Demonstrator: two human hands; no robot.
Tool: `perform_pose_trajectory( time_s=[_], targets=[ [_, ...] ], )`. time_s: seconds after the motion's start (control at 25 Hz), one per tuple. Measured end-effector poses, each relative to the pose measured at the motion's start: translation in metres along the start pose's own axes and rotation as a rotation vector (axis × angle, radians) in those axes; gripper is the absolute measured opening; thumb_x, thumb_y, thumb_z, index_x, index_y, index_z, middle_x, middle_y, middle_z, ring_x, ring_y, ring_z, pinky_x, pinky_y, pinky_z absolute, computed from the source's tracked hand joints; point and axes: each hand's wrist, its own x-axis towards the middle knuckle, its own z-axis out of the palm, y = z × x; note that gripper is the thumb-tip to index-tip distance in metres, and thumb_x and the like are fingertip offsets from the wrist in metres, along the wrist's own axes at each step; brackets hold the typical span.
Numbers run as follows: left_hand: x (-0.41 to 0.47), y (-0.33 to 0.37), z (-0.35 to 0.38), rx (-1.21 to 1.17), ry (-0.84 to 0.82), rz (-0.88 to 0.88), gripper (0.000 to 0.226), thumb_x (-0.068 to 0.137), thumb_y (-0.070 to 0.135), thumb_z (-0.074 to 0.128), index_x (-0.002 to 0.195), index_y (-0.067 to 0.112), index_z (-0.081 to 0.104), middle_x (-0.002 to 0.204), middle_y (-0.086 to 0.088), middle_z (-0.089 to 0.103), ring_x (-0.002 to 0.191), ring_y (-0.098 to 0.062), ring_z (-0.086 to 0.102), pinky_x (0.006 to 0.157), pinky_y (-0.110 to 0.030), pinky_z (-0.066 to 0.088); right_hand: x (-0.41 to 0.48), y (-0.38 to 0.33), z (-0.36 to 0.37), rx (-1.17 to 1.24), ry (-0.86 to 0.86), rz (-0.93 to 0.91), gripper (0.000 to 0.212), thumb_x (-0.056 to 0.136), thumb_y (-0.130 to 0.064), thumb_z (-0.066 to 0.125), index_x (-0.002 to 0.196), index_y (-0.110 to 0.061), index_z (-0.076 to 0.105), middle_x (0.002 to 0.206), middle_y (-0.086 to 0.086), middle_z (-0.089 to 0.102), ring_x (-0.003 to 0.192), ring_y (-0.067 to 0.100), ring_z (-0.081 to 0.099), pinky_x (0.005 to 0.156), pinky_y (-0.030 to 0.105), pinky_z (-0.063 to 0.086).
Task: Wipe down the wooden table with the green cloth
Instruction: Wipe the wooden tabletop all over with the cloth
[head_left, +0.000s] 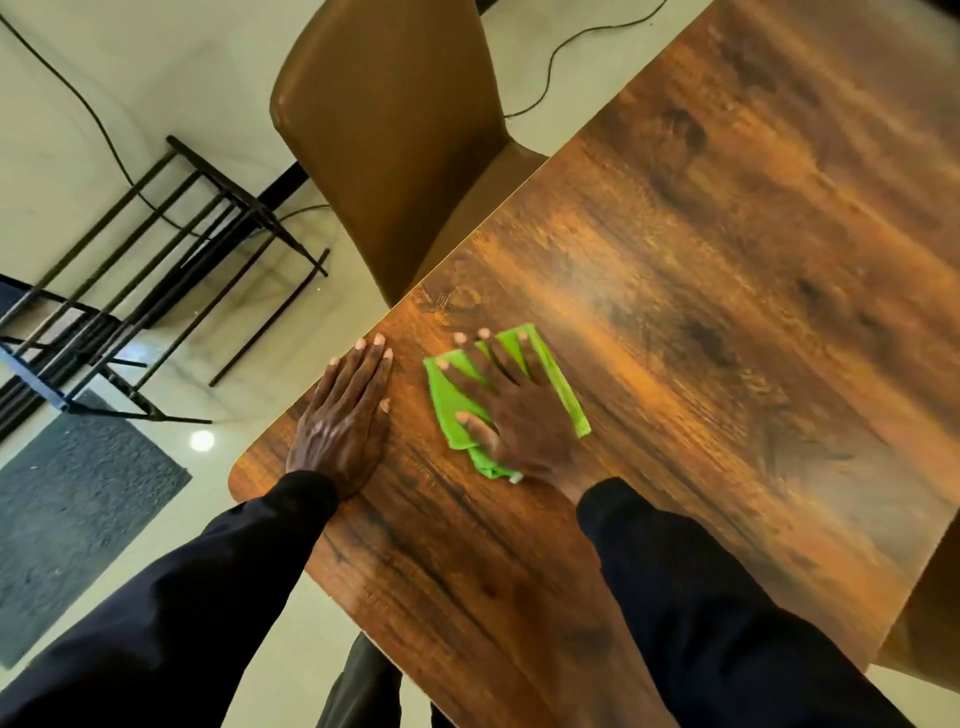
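Pressing the cloth (452, 400) flat under my spread right hand (511, 415) near the tabletop (727, 312) corner, left hand (343, 415) flat beside it, I risk bunching it if pressure slackens.

Bright, even indoor light. A round lamp reflection glares on the glossy floor (201, 440), and a pale sheen runs across the desk (597, 312). The right hand (524, 421) is motion-blurred, and the desk's far part looks soft. Wide-angle distortion bends straight edges.
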Motion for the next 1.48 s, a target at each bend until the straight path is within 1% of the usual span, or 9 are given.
perform_pose_trajectory(
  time_s=[0.24,0.32,0.52,0.72,0.88,1.08,1.16,1.32,1.48],
  targets=[
    [0.003,0.005,-0.002,-0.006,0.016,-0.004,0.063,0.113,0.042,0.016,0.169,0.013,0.02,0.178,-0.006,0.015,0.166,-0.021,0.01,0.134,-0.049,0.016,0.054,0.107,-0.039,0.026,0.079,0.513,0.065,0.114,-0.054,0.028,0.174,-0.028,0.022,0.184,0.008,0.012,0.17,0.037,0.01,0.134,0.067,0.005],
    [-0.001,0.004,-0.002,-0.004,0.027,-0.001,0.062,0.112,0.04,0.019,0.168,0.012,0.021,0.178,-0.006,0.015,0.165,-0.022,0.011,0.134,-0.048,0.015,0.092,0.1,-0.048,0.03,0.071,0.487,0.066,0.114,-0.054,0.029,0.174,-0.029,0.021,0.184,0.008,0.01,0.17,0.037,0.006,0.135,0.067,0.003],
    [0.026,0.01,-0.011,-0.027,-0.015,0.084,0.064,0.109,0.04,0.024,0.166,0.009,0.027,0.175,-0.011,0.02,0.164,-0.029,0.019,0.131,-0.056,0.024,0.105,0.093,-0.037,0.024,0.032,0.133,0.066,0.113,-0.056,0.026,0.172,-0.029,0.028,0.183,0.006,0.014,0.17,0.035,0.007,0.134,0.067,0.006],
    [0.058,0.01,0.001,-0.008,0.012,0.15,0.062,0.111,0.041,0.024,0.167,0.014,0.026,0.176,-0.005,0.021,0.165,-0.021,0.015,0.134,-0.045,0.015,0.137,0.157,-0.055,0.034,0.126,0.539,0.064,0.115,-0.054,0.032,0.174,-0.028,0.023,0.184,0.008,0.012,0.17,0.038,0.009,0.135,0.066,0.002],
    [0.058,0.005,0.0,-0.032,-0.021,0.126,0.061,0.112,0.04,0.023,0.167,0.016,0.026,0.176,-0.003,0.019,0.165,-0.017,0.012,0.136,-0.036,0.003,0.127,0.132,-0.046,-0.014,0.082,0.316,0.067,0.114,-0.055,0.027,0.175,-0.027,0.021,0.184,0.008,0.009,0.17,0.037,0.005,0.135,0.067,0.004],
    [0.053,0.008,-0.004,-0.122,-0.053,0.055,0.061,0.111,0.042,0.019,0.167,0.018,0.022,0.176,-0.002,0.018,0.164,-0.017,0.013,0.135,-0.046,0.017,0.066,0.051,-0.026,-0.031,-0.058,-0.035,0.07,0.111,-0.061,0.023,0.174,-0.031,0.023,0.184,0.007,0.01,0.17,0.035,0.003,0.135,0.067,-0.001],
    [0.037,0.012,-0.007,-0.165,-0.006,-0.054,0.062,0.111,0.041,0.019,0.167,0.015,0.023,0.175,-0.003,0.018,0.164,-0.02,0.014,0.135,-0.047,0.017,0.055,0.037,-0.023,-0.013,-0.035,0.004,0.068,0.111,-0.059,0.025,0.173,-0.031,0.026,0.184,0.005,0.012,0.17,0.034,0.006,0.135,0.067,0.004],
    [-0.023,0.002,-0.009,-0.139,0.029,-0.178,0.063,0.111,0.043,0.019,0.167,0.014,0.019,0.176,-0.006,0.015,0.165,-0.022,0.011,0.136,-0.043,0.01,0.093,0.014,-0.026,-0.005,0.056,0.35,0.066,0.113,-0.054,0.03,0.174,-0.03,0.021,0.184,0.006,0.01,0.17,0.036,0.007,0.134,0.066,0.005],
    [-0.062,-0.01,-0.016,-0.094,-0.031,-0.23,0.07,0.109,0.05,0.009,0.169,0.015,0.008,0.177,-0.004,0.002,0.165,-0.021,-0.001,0.136,-0.041,0.0,0.064,-0.052,-0.004,-0.016,0.035,0.026,0.07,0.111,-0.053,0.043,0.174,-0.03,0.025,0.184,0.007,0.012,0.17,0.037,0.005,0.135,0.067,0.004]
  ],
)
